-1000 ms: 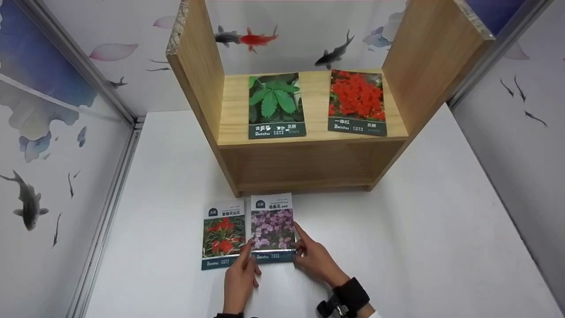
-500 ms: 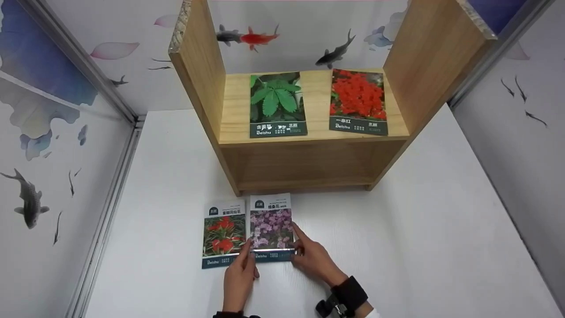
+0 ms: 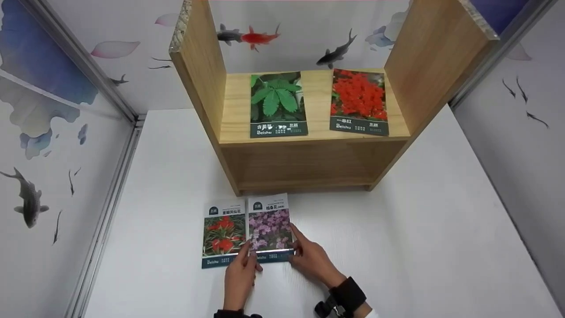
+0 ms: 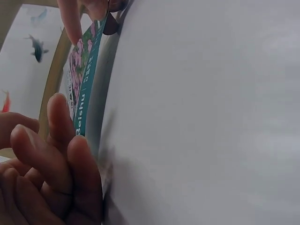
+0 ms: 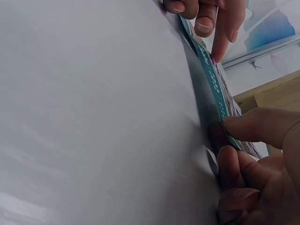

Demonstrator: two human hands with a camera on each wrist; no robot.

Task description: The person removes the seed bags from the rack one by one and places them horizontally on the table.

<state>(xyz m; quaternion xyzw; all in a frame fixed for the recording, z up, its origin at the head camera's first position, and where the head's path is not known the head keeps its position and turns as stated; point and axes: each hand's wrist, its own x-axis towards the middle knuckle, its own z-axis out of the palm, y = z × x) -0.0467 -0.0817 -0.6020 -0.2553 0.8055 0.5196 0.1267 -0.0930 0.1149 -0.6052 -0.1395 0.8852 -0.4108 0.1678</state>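
Observation:
A seed packet with purple flowers (image 3: 269, 227) lies on the white table, its near edge slightly raised in the right wrist view. My right hand (image 3: 313, 260) pinches its near right corner, thumb on top and fingers underneath. At the near left corner, my left hand (image 3: 240, 271) holds the packet lightly, the index finger along the left edge. In the left wrist view, left fingertips (image 4: 79, 145) meet the packet's teal strip (image 4: 84, 89). Close beside it on the left, nearly parallel, lies a red-flower seed packet (image 3: 224, 236), partly covered by the left hand at its lower right.
Behind the packets stands a wooden shelf (image 3: 315, 143) with tall side panels. On its upper board lie a green-leaf packet (image 3: 277, 101) and another red-flower packet (image 3: 359, 97), with a gap between them. Walls with painted fish (image 3: 31, 198) enclose the table.
The purple-flower packet has slid slightly left, narrowing the gap to the red-flower packet and tilting a little. Both hands stay at its near corners; the right hand has moved slightly left with it.

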